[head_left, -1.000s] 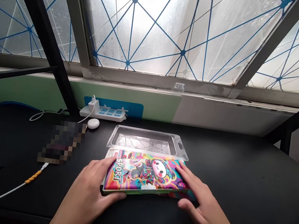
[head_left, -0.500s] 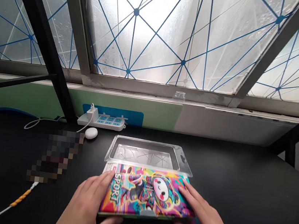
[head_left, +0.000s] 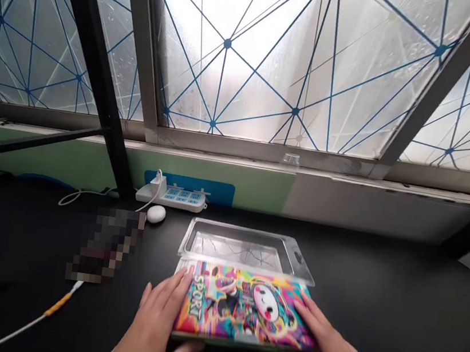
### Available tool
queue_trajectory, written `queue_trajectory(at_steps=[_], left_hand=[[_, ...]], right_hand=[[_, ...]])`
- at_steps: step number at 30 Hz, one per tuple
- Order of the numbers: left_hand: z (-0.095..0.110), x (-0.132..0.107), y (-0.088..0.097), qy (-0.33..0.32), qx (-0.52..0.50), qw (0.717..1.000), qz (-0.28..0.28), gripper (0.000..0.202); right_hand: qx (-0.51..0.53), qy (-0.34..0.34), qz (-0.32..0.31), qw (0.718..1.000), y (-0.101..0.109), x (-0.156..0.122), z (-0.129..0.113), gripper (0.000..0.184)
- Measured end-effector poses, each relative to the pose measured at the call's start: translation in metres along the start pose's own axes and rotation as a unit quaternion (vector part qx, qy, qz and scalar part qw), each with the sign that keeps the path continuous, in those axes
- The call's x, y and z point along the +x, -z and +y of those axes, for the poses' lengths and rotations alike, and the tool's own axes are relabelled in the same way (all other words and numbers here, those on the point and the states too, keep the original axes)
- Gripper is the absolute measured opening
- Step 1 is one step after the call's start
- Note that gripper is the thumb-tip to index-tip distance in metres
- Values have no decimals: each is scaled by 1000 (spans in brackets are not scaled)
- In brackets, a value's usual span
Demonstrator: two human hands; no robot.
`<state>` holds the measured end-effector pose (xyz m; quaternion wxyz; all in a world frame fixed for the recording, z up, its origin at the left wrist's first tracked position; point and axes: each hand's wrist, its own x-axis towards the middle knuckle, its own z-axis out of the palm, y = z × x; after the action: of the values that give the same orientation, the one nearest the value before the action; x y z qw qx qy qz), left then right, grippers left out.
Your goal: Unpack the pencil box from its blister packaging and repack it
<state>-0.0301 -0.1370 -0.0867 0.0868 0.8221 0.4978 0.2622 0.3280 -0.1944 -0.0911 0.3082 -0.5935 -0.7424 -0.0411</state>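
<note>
A flat, brightly printed pencil case (head_left: 239, 309) with a cartoon figure and the word "SPORT" lies on the black table, a grey tab at its front edge. My left hand (head_left: 160, 316) grips its left end, fingers on top and thumb at the near edge. At the right end, my right hand (head_left: 326, 338) holds it the same way, its thumb low at the front and slightly blurred. Right behind the case lies a clear plastic blister tray (head_left: 293, 259), touching or slightly overlapped by its far edge.
A white power strip (head_left: 184, 198) with a plugged-in charger stands against the wall. Near it lie a white rounded object (head_left: 156, 214) and a pixelated item (head_left: 108, 246) with a white-and-orange cable (head_left: 57, 305). Black frame bars (head_left: 90, 53) rise at both sides.
The whole view has shifted, so everything appears a little further right. Both hands stay on the ends of the pencil case; the thumbs have moved slightly along its near edge.
</note>
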Motion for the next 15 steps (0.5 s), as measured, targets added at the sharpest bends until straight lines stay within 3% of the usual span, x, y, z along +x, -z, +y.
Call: queue_trajectory(at_steps=[5,15], left_hand=[[21,0,22,42,-39,997,-49,73],[35,-6,39,29,-54,998,12,66]], right_hand=[[19,-23,-16,999,17,4,-15,49],[71,-51,-26,996,21,10,-30,44]])
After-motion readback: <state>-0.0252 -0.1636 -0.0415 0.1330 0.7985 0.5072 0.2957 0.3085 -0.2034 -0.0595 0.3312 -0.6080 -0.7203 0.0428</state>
